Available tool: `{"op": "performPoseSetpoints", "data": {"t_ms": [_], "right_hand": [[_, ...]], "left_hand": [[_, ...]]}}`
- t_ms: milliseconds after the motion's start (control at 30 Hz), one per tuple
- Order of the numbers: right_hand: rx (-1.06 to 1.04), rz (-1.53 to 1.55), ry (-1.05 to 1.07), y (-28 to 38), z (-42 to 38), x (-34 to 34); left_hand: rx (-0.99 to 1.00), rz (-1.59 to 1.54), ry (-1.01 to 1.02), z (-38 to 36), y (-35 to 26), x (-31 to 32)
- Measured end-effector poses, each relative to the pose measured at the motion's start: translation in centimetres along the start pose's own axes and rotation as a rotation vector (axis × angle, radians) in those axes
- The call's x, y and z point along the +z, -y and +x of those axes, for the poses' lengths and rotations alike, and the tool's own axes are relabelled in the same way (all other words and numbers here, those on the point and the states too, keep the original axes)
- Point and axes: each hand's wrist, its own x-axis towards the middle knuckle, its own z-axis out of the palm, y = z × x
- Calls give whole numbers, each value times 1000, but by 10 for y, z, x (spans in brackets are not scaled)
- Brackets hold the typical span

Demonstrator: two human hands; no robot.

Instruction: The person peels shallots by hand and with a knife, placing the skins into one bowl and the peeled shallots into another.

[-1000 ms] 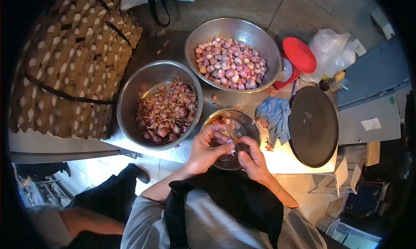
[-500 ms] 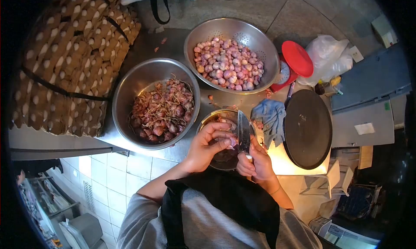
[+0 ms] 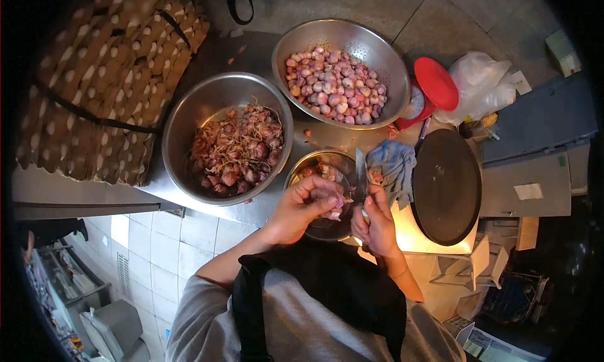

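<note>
My left hand [image 3: 306, 209] pinches a shallot [image 3: 335, 212] above a small metal bowl [image 3: 291, 177]. Just to the right, my right hand [image 3: 376, 225] is wrapped round the handle of a knife [image 3: 361, 173], whose blade points away from me. Peeled shallots and bits of skin lie in the small bowl, partly covered by my hands. At the left, a big metal bowl [image 3: 170, 134] holds unpeeled shallots [image 3: 239, 151] with dry roots. Behind the small bowl, a metal colander [image 3: 393, 60] holds many peeled shallots [image 3: 336, 85].
A blue cloth [image 3: 391, 167] lies right of the small bowl, beside a round dark pan [image 3: 445, 186]. Farther back are a red scale [image 3: 435, 85] and plastic bags [image 3: 478, 85]. Stacked egg trays [image 3: 107, 91] stand at the left.
The knife has moved slightly right, away from the shallot, and its blade is tilted differently. The view has shifted, so the big bowl and colander appear higher.
</note>
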Motion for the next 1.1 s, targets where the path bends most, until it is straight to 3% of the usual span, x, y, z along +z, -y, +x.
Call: {"op": "performPoseSetpoints", "data": {"t_ms": [67,233,533,633,767,967,1100], "right_hand": [[-17,-227,-30,4,-4,3],[-108,-222,132,-4,-17,-1],[-95,-324,21,-7,-14,-7],[-122,-312,22,-10,-12,-16],[-183,-411,-69,0,-11,4],[-114,-369,9,-2,-16,-8],[-128,-355,55,-5,-16,-1]], "left_hand": [[0,4,-51,0,-2,3],[-11,82,-160,3,1,6],[-38,142,-128,9,8,10],[38,176,-70,10,12,7],[21,121,-109,6,5,12],[-80,-133,-75,12,10,1],[-46,-145,-13,13,15,-6]]}}
